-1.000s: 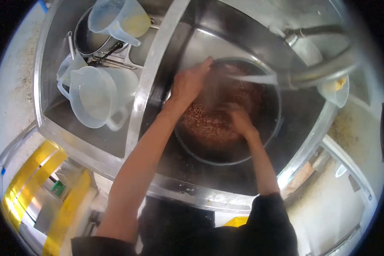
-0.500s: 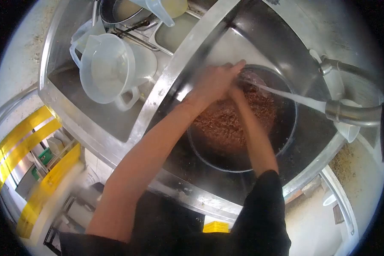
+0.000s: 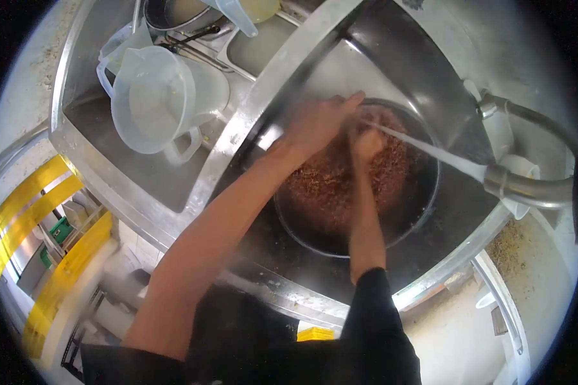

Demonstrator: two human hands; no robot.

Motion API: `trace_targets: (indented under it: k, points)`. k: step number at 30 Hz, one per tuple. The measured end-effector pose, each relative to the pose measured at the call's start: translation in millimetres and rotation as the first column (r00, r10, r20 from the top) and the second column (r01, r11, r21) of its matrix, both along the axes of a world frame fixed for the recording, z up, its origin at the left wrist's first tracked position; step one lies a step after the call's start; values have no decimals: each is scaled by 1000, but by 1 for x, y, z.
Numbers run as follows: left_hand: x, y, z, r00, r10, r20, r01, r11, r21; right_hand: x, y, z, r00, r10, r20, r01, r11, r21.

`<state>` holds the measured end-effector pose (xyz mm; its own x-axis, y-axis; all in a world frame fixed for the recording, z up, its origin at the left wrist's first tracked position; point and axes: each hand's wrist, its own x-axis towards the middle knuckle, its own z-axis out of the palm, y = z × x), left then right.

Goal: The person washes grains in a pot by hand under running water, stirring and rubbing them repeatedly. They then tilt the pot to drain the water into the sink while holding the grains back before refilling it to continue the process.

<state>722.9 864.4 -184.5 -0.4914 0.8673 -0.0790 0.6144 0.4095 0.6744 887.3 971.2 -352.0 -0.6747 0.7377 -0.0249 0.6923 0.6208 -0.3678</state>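
A wide round basin (image 3: 289, 234) with a pale rim stands in the right sink, holding a wet, reddish-brown mass of small pieces (image 3: 331, 208) whose kind I cannot make out. My left hand (image 3: 321, 122) is over the basin's far left rim, its visible fingers stretched to the right and some hidden. Inside the basin, my right hand (image 3: 368, 145) is low at the reddish-brown mass, blurred, with its fingers hidden. From the metal tap (image 3: 517, 186) on the right, a water stream (image 3: 430, 149) runs into the basin close to both hands.
A metal divider (image 3: 228, 144) separates the two sink bowls. In the left one stand translucent plastic jugs (image 3: 151, 99), with a metal tray (image 3: 260, 51) and a dark pan (image 3: 180, 16) behind. White containers (image 3: 520, 173) hang by the tap. Yellow slats (image 3: 32, 199) are at lower left.
My right hand has separated from my left and moved slightly down and right within the basin, its forearm now more upright. My left hand stays near the rim. The whole view has shifted slightly.
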Motion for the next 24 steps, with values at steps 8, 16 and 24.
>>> trace_targets:
  k: [8, 16, 24]
  points:
    - [0, -1, 6, 999, -17, -34, 17, 1000, 15, 54, -46, 125, 714, 668, 211, -531, 712, -459]
    - [1, 0, 0, 1000, -8, -20, 8, 1000, 5, -27, 44, 1, 944, 296, 144, -112, 699, -706]
    - [-1, -1, 4, 999, -24, 40, 26, 998, -53, -27, -102, 144, 163, 945, 283, -623, 321, -713]
